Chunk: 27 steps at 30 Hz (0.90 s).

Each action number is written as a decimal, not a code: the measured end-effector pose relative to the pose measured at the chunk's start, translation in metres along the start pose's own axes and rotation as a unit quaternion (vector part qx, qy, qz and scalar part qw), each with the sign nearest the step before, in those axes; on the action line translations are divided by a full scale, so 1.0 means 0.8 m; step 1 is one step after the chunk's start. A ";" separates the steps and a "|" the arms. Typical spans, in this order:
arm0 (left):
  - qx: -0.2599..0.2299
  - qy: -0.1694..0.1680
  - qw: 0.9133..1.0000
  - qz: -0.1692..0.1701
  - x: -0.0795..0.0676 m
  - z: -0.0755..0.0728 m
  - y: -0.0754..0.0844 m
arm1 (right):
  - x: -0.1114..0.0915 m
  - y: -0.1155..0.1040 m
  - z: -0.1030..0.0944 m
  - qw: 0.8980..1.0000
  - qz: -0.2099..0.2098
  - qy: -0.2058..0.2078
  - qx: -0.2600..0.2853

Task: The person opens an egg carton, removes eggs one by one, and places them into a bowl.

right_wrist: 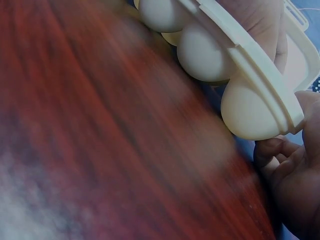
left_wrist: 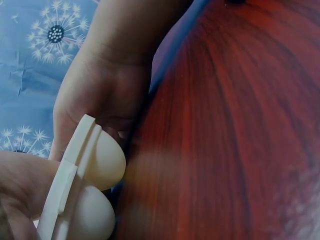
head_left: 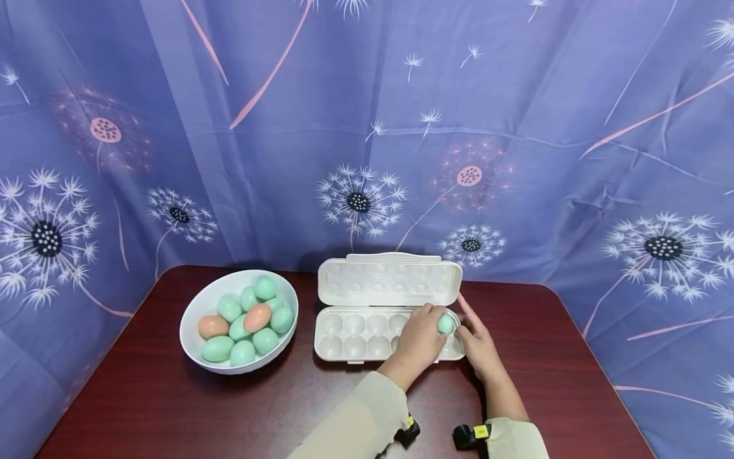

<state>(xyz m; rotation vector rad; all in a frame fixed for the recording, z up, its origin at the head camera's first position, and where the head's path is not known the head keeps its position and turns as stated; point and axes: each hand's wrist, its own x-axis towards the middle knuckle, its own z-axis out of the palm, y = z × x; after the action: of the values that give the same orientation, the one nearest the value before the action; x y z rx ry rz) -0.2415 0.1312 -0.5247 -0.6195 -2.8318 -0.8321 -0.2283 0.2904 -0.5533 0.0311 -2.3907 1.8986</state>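
A white egg carton (head_left: 354, 346) lies with its lid (head_left: 390, 280) raised, and its left cups hold nothing. My left hand (head_left: 417, 338) reaches over its right part and pinches a green egg (head_left: 445, 324) between thumb and fingers, low at the right-end cups; whether the egg touches a cup cannot be told. My right hand (head_left: 483, 350) grips the carton's right end; in the right wrist view its thumb is at the rim and curled fingers (right_wrist: 272, 150) are below. In the left wrist view the carton's rim (left_wrist: 62, 185) hides part of the hands.
On the left of the dark red table (head_left: 321, 408) stands a white bowl (head_left: 192, 341) with several green eggs (head_left: 217, 349) and two orange eggs (head_left: 257, 317). A blue dandelion-print cloth (head_left: 275, 159) hangs behind the table.
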 end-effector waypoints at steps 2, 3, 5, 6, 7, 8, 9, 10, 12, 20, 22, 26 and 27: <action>0.008 0.006 1.000 0.002 0.000 0.000 0.001 | 0.000 -0.001 0.000 1.000 0.001 0.000 0.000; 0.012 0.007 1.000 0.002 0.000 0.000 0.002 | 0.000 -0.001 0.000 1.000 0.001 0.000 0.000; 0.014 0.011 1.000 0.003 0.000 0.000 0.003 | -0.001 -0.002 0.001 1.000 0.001 0.003 0.000; 0.015 0.013 1.000 0.004 -0.001 0.000 0.004 | -0.001 -0.003 0.001 1.000 0.002 0.003 0.001; 0.015 0.015 1.000 0.004 -0.001 -0.001 0.004 | -0.002 -0.004 0.001 1.000 0.003 0.003 0.001; 0.014 0.017 1.000 0.004 -0.001 0.000 0.004 | -0.002 -0.005 0.001 1.000 0.004 0.004 0.002; 0.014 0.018 1.000 0.005 -0.001 0.000 0.004 | -0.003 -0.005 0.001 1.000 0.004 0.006 0.003; 0.012 0.020 1.000 0.005 -0.001 0.000 0.005 | -0.003 -0.005 0.001 1.000 0.003 0.007 0.003; 0.010 0.021 1.000 0.004 -0.001 0.001 0.005 | -0.003 -0.005 0.001 1.000 0.003 0.006 0.002; -0.027 0.035 0.999 -0.022 -0.001 0.002 0.002 | 0.002 0.002 0.000 1.000 0.006 0.006 -0.003; -0.037 0.038 0.998 -0.026 -0.001 0.002 0.001 | 0.002 0.003 0.000 1.000 0.008 0.007 -0.003; -0.052 0.050 0.997 -0.020 -0.002 0.003 0.001 | 0.002 0.003 -0.001 1.000 0.003 0.009 -0.006; -0.057 0.054 0.997 -0.019 -0.003 0.003 0.001 | 0.001 0.003 -0.001 1.000 0.000 0.008 -0.005</action>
<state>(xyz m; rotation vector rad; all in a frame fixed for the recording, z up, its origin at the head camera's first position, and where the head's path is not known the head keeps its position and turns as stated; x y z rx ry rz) -0.2392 0.1322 -0.5270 -0.5189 -2.7225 -1.0067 -0.2295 0.2916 -0.5553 0.0149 -2.3898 1.8787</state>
